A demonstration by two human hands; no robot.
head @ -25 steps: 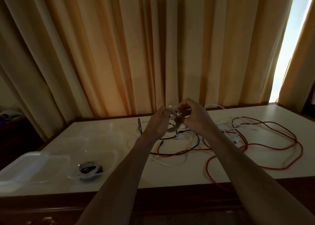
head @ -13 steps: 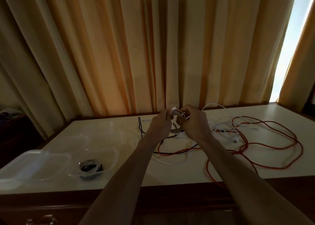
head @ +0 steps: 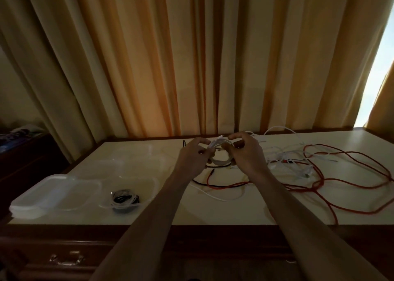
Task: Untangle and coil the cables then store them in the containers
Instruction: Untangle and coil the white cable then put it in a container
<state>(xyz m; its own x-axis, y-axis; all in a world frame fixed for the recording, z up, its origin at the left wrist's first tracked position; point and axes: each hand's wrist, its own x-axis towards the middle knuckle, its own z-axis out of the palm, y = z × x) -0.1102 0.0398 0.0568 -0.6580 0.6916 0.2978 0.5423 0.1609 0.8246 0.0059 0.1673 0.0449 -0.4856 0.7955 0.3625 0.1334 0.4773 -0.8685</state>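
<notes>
A small coil of white cable (head: 219, 160) hangs in the air over the middle of the table. My left hand (head: 195, 158) pinches its left side and my right hand (head: 247, 155) grips its right side. Under and beside the hands lie a loose red cable (head: 349, 187), a black cable (head: 200, 182) and more tangled white cable (head: 283, 159). A clear container (head: 149, 182) at the front left holds a coiled black and white cable bundle (head: 124, 199).
A stack of clear lids or containers (head: 53, 193) sits at the table's front left corner, with another clear container (head: 132, 152) behind. Curtains hang along the far edge. The table's front edge (head: 191, 224) has a drawer below.
Both hands have shifted slightly on the white coil, which now shows as a fuller ring between them. The cables on the table lie as before.
</notes>
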